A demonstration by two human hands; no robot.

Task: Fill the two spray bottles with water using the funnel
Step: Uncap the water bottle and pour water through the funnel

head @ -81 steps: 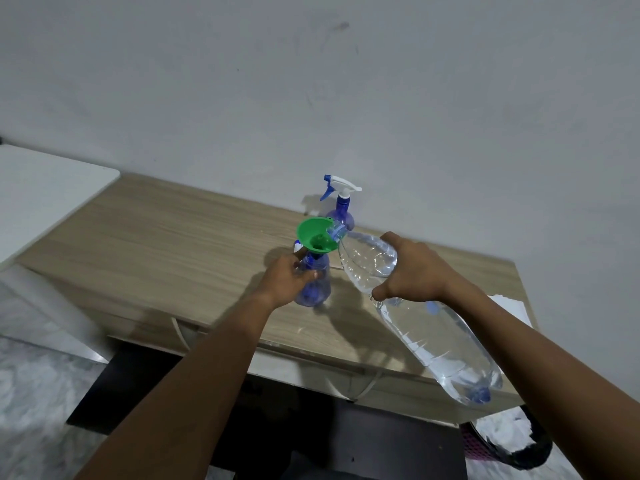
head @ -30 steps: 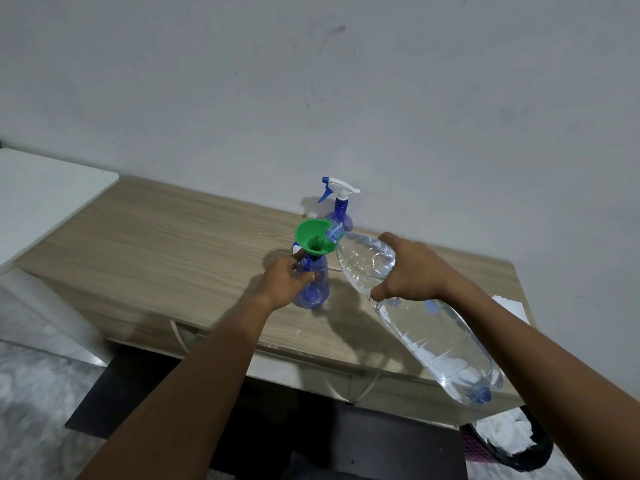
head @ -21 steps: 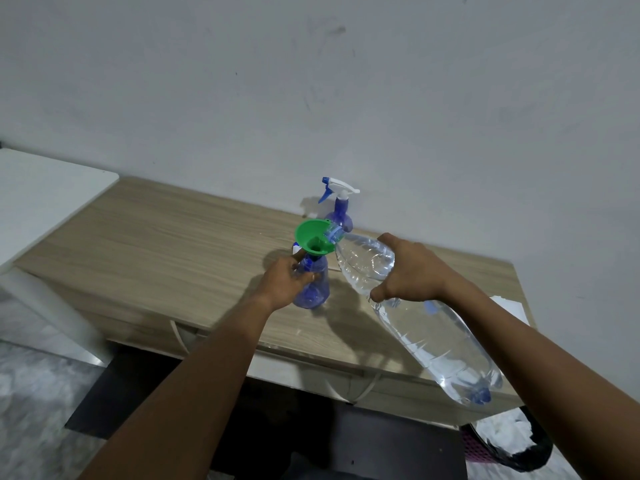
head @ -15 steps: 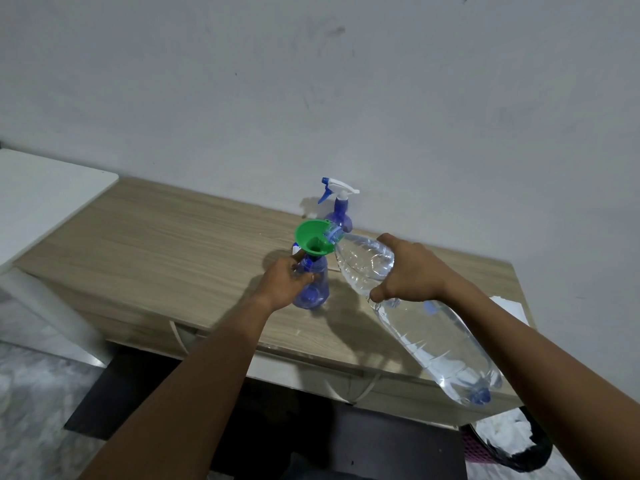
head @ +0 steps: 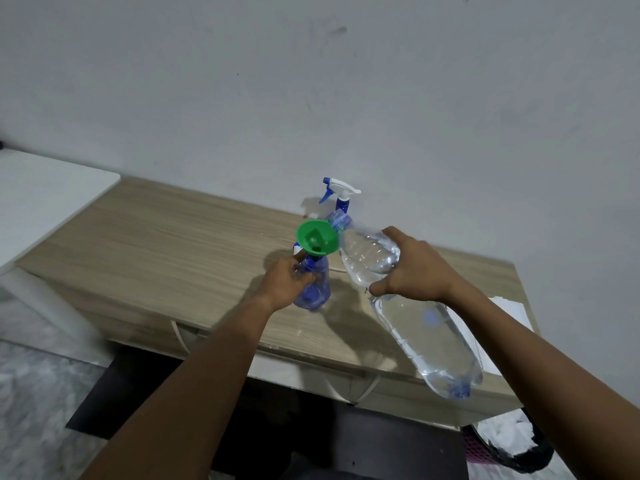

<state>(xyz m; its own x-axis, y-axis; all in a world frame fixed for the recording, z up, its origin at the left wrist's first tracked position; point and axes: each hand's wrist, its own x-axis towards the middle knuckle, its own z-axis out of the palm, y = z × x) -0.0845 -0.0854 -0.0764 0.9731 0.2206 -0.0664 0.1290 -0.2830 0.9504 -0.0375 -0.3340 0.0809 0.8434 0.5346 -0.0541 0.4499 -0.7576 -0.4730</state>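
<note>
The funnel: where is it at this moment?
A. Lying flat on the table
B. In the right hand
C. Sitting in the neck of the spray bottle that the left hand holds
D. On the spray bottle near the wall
C: the green funnel sits in the open spray bottle gripped by the left hand.

A wooden desk [head: 166, 244] stands against a grey wall [head: 346, 98], white paper [head: 512, 308] on it.

On the wooden table [head: 173, 244], a green plastic funnel [head: 317, 241] sits in the open blue spray bottle [head: 313, 285]. Behind stands a capped blue spray bottle [head: 341, 199]; the tilted clear water bottle [head: 408, 306] lies right.
</note>
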